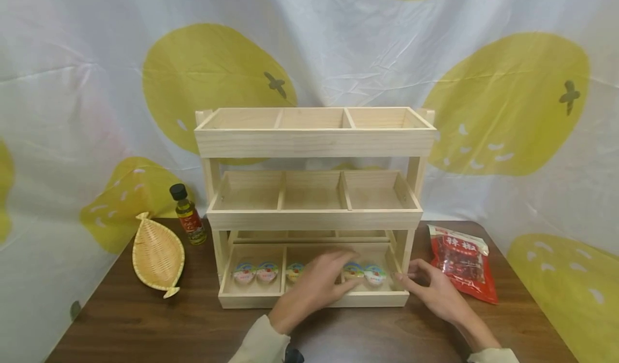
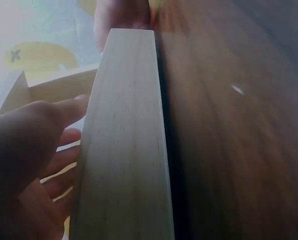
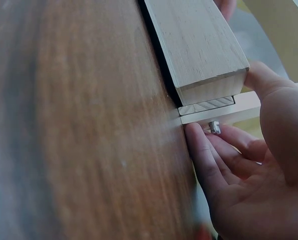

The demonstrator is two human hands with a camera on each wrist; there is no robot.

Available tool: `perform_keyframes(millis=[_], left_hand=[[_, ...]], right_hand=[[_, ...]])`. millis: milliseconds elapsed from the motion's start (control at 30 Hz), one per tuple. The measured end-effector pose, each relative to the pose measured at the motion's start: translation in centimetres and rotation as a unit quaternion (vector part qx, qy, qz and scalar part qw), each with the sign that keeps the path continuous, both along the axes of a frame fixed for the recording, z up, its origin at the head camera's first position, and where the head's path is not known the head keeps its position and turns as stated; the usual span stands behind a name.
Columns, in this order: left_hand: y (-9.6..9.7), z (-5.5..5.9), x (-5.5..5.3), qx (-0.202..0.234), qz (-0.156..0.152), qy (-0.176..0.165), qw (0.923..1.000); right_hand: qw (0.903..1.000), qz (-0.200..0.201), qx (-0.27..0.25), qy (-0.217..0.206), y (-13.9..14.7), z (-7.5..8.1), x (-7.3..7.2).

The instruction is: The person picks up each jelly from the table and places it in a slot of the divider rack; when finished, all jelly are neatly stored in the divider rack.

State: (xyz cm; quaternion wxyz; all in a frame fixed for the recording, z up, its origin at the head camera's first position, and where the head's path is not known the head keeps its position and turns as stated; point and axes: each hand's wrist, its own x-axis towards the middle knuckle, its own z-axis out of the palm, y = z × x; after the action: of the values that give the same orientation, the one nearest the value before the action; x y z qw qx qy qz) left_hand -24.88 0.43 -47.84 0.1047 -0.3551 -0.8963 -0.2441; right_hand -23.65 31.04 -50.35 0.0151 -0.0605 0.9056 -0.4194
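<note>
A three-tier wooden rack (image 1: 316, 220) stands on the table, each tier split into three compartments. Small lidded cups (image 1: 244, 273) with printed tops lie in the bottom tray: two at left, two cups (image 1: 374, 275) at right, and at least one in the middle, partly covered by my left hand (image 1: 321, 282). That hand reaches over the tray's front board (image 2: 123, 135), thumb and fingers apart beside the right compartment's cups; nothing shows between them. My right hand (image 1: 437, 290) holds the rack's lower right end, thumb at the tray's corner and fingers against the side rail (image 3: 239, 111).
On the table's right lies a red bag of dried chillies (image 1: 461, 261), close behind my right hand. Left of the rack are a bottle of oil (image 1: 189, 218) and a leaf-shaped woven basket (image 1: 157, 255). A patterned cloth (image 1: 338, 41) hangs behind the rack.
</note>
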Motion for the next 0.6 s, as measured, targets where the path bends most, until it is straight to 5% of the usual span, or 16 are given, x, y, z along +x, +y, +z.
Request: perform_keyframes(millis=[300,600], left_hand=[[-6.4,0.2,2.8,0.027,0.059,0.061,0.9961],[-14.9,1.1,6.4,0.052,0.107,0.147,0.982]], right_hand=[[0.9967,-0.008,0.067,0.045,-0.4,0.7,-0.1],[0.9752,-0.035,0.145,0.164,0.3,2.6,0.9]])
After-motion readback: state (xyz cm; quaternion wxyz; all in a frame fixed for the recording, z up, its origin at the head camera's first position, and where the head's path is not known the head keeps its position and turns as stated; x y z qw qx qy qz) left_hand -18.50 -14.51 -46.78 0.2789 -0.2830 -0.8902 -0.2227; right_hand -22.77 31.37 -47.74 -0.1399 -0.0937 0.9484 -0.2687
